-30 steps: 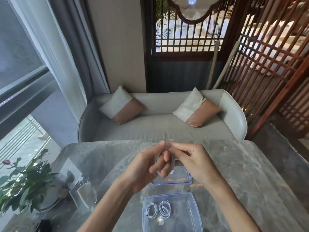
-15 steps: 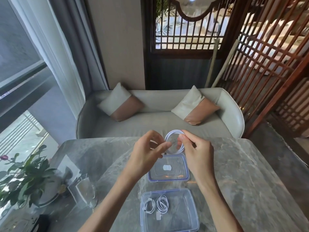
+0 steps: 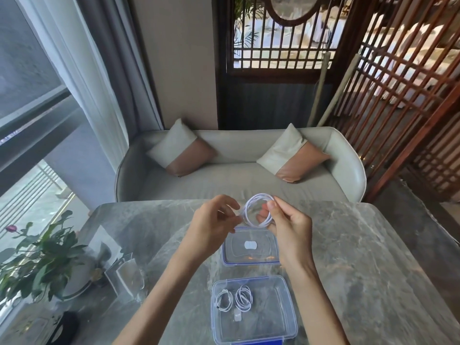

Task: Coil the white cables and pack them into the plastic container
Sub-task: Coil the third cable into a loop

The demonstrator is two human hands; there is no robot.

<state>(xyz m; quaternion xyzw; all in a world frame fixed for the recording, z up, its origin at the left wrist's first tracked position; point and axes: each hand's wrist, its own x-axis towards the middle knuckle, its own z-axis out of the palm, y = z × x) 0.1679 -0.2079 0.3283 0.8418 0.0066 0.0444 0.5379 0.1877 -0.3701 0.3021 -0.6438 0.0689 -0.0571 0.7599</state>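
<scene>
A white cable (image 3: 251,202) wound into a round coil is held up above the table. My right hand (image 3: 286,225) pinches the coil's right side between thumb and fingers. My left hand (image 3: 214,222) is just left of the coil, fingers curled at its left edge on a loose strand. Below, near the table's front edge, stands the clear plastic container (image 3: 278,329) with a blue rim. Two coiled white cables (image 3: 235,300) lie in its left half. The container's lid (image 3: 249,260) lies flat on the table under my hands.
The grey marble table (image 3: 361,257) spreads out to the right. A potted plant (image 3: 42,260) and a small clear holder (image 3: 124,272) stand at the left. A grey sofa (image 3: 239,178) with two cushions sits beyond the far edge.
My hands have drawn apart and risen a little. The coil, bunched between the fingers before, now hangs as an open ring held mostly by my right hand.
</scene>
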